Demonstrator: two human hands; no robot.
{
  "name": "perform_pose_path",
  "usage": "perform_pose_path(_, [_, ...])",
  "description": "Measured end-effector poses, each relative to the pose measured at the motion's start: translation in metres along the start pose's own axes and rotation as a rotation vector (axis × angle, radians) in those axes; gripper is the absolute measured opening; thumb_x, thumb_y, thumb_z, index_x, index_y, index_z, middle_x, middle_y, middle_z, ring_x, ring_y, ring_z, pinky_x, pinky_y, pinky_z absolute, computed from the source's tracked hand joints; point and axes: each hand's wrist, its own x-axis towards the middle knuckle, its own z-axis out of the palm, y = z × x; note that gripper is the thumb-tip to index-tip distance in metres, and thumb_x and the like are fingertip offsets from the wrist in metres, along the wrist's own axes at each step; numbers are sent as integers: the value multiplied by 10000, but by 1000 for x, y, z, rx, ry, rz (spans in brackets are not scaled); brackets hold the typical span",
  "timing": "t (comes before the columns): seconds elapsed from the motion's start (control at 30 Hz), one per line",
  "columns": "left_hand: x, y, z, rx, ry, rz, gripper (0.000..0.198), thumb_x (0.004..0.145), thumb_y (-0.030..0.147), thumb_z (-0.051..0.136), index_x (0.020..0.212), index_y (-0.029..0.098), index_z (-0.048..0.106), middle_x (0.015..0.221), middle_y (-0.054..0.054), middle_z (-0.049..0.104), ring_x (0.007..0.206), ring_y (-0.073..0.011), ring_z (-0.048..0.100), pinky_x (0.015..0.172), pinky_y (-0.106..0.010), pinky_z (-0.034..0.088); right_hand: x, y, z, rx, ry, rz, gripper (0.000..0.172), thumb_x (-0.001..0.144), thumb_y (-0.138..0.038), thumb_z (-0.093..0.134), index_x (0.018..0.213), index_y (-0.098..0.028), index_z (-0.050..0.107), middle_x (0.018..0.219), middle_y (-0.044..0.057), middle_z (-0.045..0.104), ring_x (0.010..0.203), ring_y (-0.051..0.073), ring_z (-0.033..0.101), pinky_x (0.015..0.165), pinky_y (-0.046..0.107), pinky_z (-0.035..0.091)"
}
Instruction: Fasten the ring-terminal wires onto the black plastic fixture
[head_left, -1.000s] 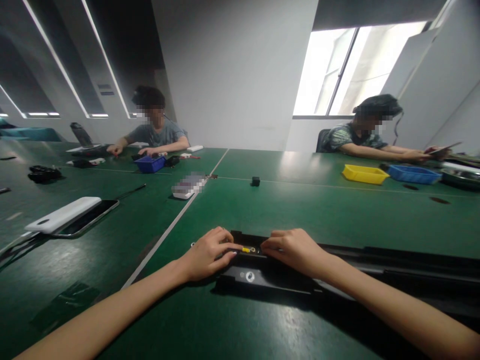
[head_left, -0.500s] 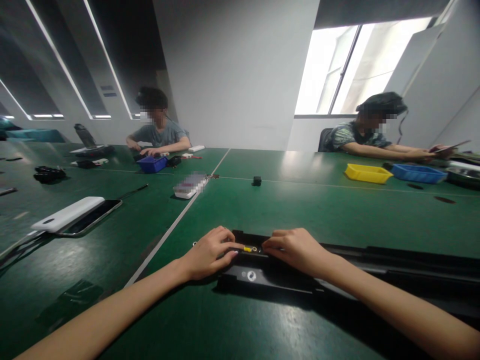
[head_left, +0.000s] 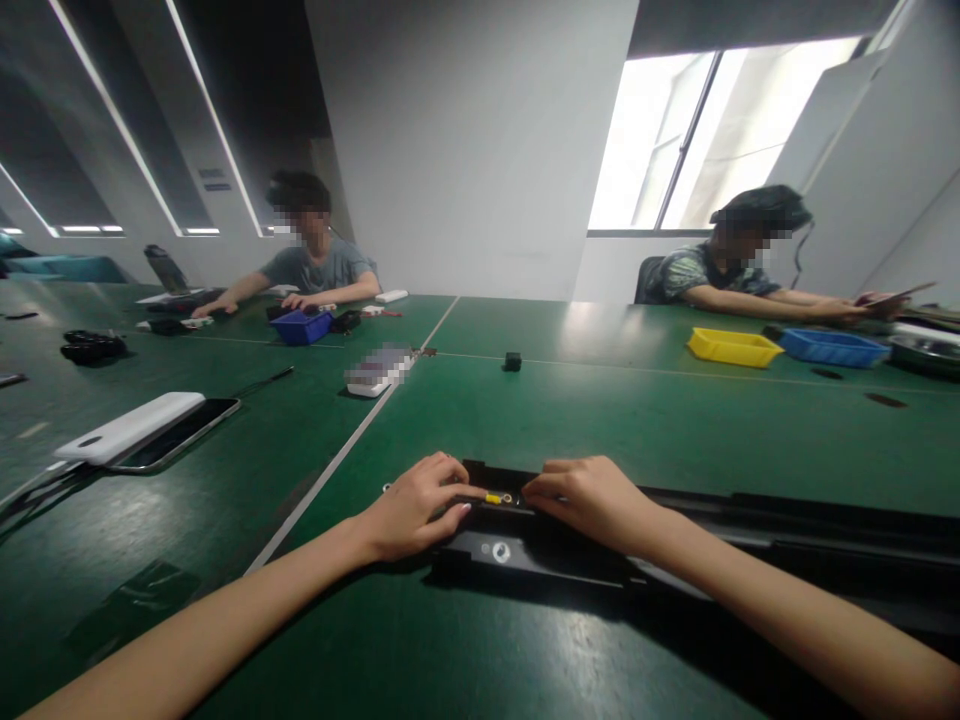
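A long black channel-shaped part [head_left: 555, 565] lies on the green table and runs off to the right. Inside its left end is a yellow-sleeved ring terminal [head_left: 495, 498]. My left hand [head_left: 420, 505] rests over that end, its index finger stretched to the yellow sleeve and its thumb apart on the near side. My right hand [head_left: 585, 495] reaches into the channel just right of the ring, fingers bent together and pointing down; whatever lies under its fingertips is hidden. A round silvery spot [head_left: 501, 551] shows on the channel's near wall.
White power bank [head_left: 135, 425] and phone [head_left: 180, 436] lie at left. Farther back are a small black cube [head_left: 512, 361], a blue bin [head_left: 301, 326], a yellow tray [head_left: 733, 347] and a blue tray [head_left: 834, 347]. Two people sit across the table [head_left: 600, 400].
The person at the back left has stretched an arm out toward the items at the left. My hands have barely moved.
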Motion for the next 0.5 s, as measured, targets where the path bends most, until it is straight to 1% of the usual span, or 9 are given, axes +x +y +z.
perform_pose_path(0.3, [-1, -1, 1, 22, 20, 17, 355, 868, 191, 391, 1170, 184, 577, 1008, -86, 513, 942, -227, 463, 854, -377, 399, 0, 0, -1, 14, 8, -9, 189, 868, -280, 526, 920, -241, 704, 807, 13, 685, 648, 131, 623, 536, 219, 371])
perform_pose_path(0.5, [-1, 0, 0, 12, 25, 15, 347, 883, 200, 390, 1178, 191, 573, 1009, -84, 515, 948, -225, 462, 857, -373, 398, 0, 0, -1, 11, 10, -6, 189, 870, -290, 526, 921, -243, 702, 809, 14, 683, 649, 129, 620, 545, 214, 377])
